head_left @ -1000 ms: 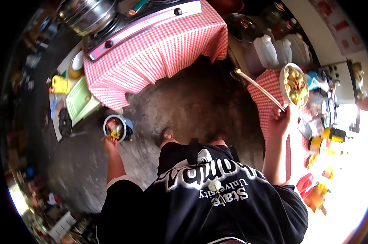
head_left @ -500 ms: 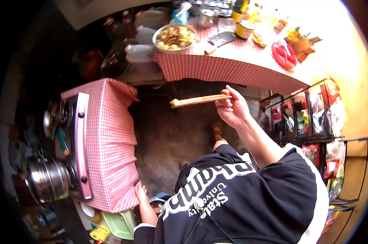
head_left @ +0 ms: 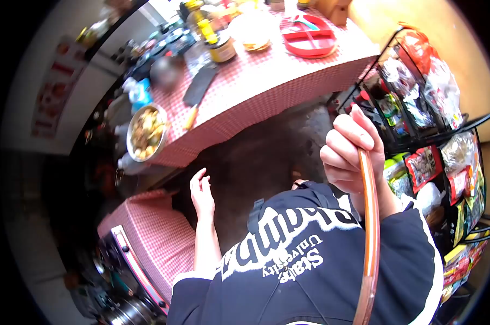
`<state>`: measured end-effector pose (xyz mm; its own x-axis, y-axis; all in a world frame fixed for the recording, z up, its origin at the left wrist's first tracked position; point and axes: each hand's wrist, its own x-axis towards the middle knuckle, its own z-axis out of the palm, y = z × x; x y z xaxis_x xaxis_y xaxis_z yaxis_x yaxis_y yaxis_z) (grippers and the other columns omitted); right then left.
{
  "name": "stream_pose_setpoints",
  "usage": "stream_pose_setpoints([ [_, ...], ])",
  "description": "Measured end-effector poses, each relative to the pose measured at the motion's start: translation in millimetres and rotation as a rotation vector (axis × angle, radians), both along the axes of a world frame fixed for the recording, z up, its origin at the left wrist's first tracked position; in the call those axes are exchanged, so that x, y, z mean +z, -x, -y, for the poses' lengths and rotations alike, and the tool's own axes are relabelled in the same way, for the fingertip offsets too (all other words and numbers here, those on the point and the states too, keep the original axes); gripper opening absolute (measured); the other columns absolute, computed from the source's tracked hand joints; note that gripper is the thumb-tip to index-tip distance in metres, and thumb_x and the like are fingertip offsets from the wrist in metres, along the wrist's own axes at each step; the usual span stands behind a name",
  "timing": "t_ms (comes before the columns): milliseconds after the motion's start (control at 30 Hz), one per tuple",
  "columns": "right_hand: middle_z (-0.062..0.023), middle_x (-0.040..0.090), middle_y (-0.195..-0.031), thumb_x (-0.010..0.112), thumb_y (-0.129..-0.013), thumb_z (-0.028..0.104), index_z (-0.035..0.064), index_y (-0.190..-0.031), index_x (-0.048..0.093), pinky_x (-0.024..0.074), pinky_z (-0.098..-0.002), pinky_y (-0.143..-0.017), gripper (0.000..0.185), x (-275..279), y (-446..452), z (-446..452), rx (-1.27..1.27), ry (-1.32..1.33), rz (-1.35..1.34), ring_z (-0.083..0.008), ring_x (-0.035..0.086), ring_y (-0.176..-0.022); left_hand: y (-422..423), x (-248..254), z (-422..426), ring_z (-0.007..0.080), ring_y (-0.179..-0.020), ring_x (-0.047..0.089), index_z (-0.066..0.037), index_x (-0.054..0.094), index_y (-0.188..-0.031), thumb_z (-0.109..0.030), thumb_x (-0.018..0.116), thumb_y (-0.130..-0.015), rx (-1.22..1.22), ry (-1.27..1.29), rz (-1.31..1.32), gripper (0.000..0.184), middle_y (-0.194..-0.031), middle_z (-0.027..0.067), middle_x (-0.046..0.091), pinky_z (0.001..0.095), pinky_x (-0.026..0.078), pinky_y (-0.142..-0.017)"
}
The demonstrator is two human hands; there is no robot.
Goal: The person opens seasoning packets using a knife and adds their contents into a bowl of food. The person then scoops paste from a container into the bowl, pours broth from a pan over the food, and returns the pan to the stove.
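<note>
In my right hand is a pair of long wooden chopsticks. The fingers wrap round their upper end, and the sticks run down in front of my chest and out of the bottom of the view, so their tips are hidden. My left hand hangs in the air over the floor, holding nothing, fingers loosely apart. It is nearest to the checked cloth of the stove table. Beyond it, a bowl of food stands at the left end of the long table.
A cleaver, a jar and a red divided tray lie on the long table. To the right stands a black rack with packaged goods. A gas stove and a metal pot are at lower left.
My right hand has moved right and closer, turning the chopsticks from level to pointing down toward me. My left hand has risen from beside the stove table. The view has swung right.
</note>
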<state>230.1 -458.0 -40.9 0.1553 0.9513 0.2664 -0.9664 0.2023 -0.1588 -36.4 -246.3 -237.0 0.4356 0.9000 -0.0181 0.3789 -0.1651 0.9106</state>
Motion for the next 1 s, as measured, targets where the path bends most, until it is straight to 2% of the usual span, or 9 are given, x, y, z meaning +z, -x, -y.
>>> stream_pose_setpoints([
  [300, -0.0007, 0.036, -0.058, 0.035, -0.097, 0.032, 0.0084, -0.072, 0.047, 0.0286, -0.0191, -0.042, 0.037, -45.8, -129.0, -20.7, -0.257, 0.101, -0.288, -0.0081, 0.032, -0.052, -205.8, 110.1, 15.9, 0.0215, -0.094, 0.057, -0.002, 0.057, -0.114, 0.004, 0.045, -0.086, -0.58, -0.189, 0.309, 0.031, -0.107, 0.0133, 0.054, 0.0307, 0.047, -0.083],
  [467, -0.001, 0.054, -0.078, 0.05, -0.092, 0.03, 0.0074, -0.092, 0.056, 0.0384, -0.018, -0.052, 0.023, -123.5, -121.6, -109.5, -0.284, 0.536, -0.09, -0.0064, 0.046, -0.061, -281.4, 104.0, -8.4, 0.0271, -0.126, 0.034, 0.001, 0.036, -0.132, -0.036, 0.041, -0.094, -0.745, -0.055, 0.459, 0.053, -0.132, 0.0158, 0.039, 0.0364, 0.025, -0.103],
  [567, -0.0069, 0.058, -0.095, 0.053, -0.09, 0.029, 0.0067, -0.12, 0.047, 0.045, -0.0204, -0.062, 0.037, -136.9, -117.4, -154.0, 0.067, 0.496, 0.12, -0.0108, 0.055, -0.074, -297.5, 92.9, -48.6, 0.0179, -0.094, 0.051, -0.003, 0.05, -0.093, -0.031, 0.034, -0.098, -0.427, 0.205, 0.609, 0.033, -0.097, 0.0123, 0.053, 0.0326, 0.039, -0.088],
  [633, -0.0081, 0.058, -0.095, 0.053, -0.09, 0.027, 0.0048, -0.126, 0.038, 0.046, -0.0206, -0.06, 0.045, -153.5, -152.7, -177.6, 0.116, 0.628, 0.584, -0.0104, 0.055, -0.075, -298.0, 77.5, -103.7, 0.0117, -0.068, 0.048, -0.006, 0.046, -0.082, -0.029, 0.035, -0.098, -0.071, 0.292, 0.705, 0.03, -0.074, 0.0042, 0.049, 0.0278, 0.042, -0.07],
  [667, -0.0062, 0.057, -0.093, 0.053, -0.09, 0.027, 0.0047, -0.122, 0.041, 0.046, -0.0206, -0.06, 0.041, -167.7, -179.4, -190.7, 0.006, 0.783, 0.715, -0.009, 0.054, -0.074, -289.6, 55.7, -142.3, 0.0099, -0.057, 0.044, -0.007, 0.047, -0.084, -0.026, 0.039, -0.097, 0.031, 0.289, 0.663, 0.024, -0.067, 0.0004, 0.046, 0.0254, 0.041, -0.06],
  [700, -0.0044, 0.057, -0.09, 0.052, -0.091, 0.028, 0.0046, -0.119, 0.043, 0.0459, -0.0205, -0.061, 0.038, -183.6, -204.9, -205.6, -0.117, 0.94, 0.843, -0.0075, 0.053, -0.073, -277.4, 40.6, -178.0, 0.0133, -0.073, 0.053, -0.005, 0.048, -0.098, -0.018, 0.038, -0.096, 0.143, 0.322, 0.315, 0.017, -0.079, 0.0047, 0.053, 0.0279, 0.045, -0.069],
  [733, -0.0039, 0.057, -0.09, 0.052, -0.091, 0.03, 0.004, -0.117, 0.044, 0.0456, -0.0201, -0.059, 0.038, -190.6, -225.4, -226.0, -0.26, 0.996, 0.802, -0.007, 0.053, -0.073, -264.2, 1.3, -212.9, 0.0231, -0.088, 0.058, -0.004, 0.048, -0.113, -0.016, 0.042, -0.093, 0.096, -0.064, -0.027, 0.024, -0.094, 0.0131, 0.059, 0.0335, 0.045, -0.078],
  [800, -0.0043, 0.056, -0.086, 0.053, -0.09, 0.033, 0.0021, -0.113, 0.043, 0.0462, -0.0206, -0.055, 0.04, -200.9, -262.3, -266.6, -0.464, 1.089, 0.797, -0.0079, 0.054, -0.07, -252.8, -31.3, -246.9, 0.037, -0.105, 0.053, -0.001, 0.041, -0.126, -0.01, 0.043, -0.088, 0.134, -0.248, -0.381, 0.038, -0.114, 0.023, 0.054, 0.0399, 0.043, -0.088],
  [1000, -0.0074, 0.054, -0.078, 0.056, -0.089, 0.024, 0.0006, -0.096, 0.044, 0.0512, -0.0259, -0.056, 0.028, -210.3, -289.5, -307.7, -0.583, 1.141, 0.872, -0.012, 0.055, -0.064, -284.0, -39.1, -265.6, 0.0363, -0.107, 0.048, -0.003, 0.039, -0.13, -0.012, 0.05, -0.086, 0.143, -0.339, -0.626, 0.046, -0.118, 0.0195, 0.047, 0.0432, 0.04, -0.09],
])
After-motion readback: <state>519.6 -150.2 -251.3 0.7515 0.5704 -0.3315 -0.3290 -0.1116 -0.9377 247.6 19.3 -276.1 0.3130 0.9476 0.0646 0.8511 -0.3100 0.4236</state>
